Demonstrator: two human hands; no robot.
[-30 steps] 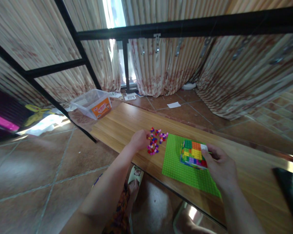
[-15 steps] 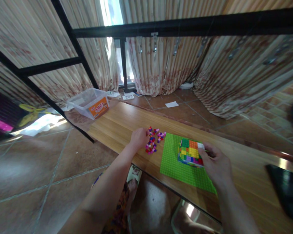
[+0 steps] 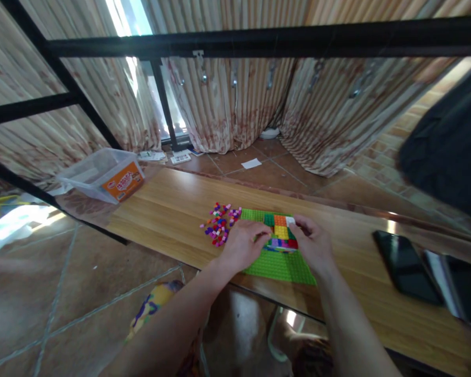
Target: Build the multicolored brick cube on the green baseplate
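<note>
A box-shaped build of colourful toy bricks [image 3: 281, 233], with green, orange, yellow, white, red and purple on it, sits on a bright green studded baseplate [image 3: 277, 269]. My right hand [image 3: 313, 245] grips the right side of the build, thumb at its top right corner. Over the build's left edge, my left hand [image 3: 244, 243] is closed in a pinch; what lies between its fingertips is too small to make out. Left of the baseplate, partly behind my left hand, spreads a loose pile of small bricks [image 3: 219, 230] in pink, purple, red and white.
The wooden table [image 3: 160, 209] is long and narrow. A clear plastic bin [image 3: 102, 175] with an orange label stands past its left end. On the right lie a black phone-like slab [image 3: 404, 267] and another dark object [image 3: 467, 288]. A black metal bar [image 3: 259, 44] crosses above.
My left hand has moved right, from the loose bricks to the build's left edge. My right hand stays at the build's right side. The view has turned right, and the pile looks more spread out.
</note>
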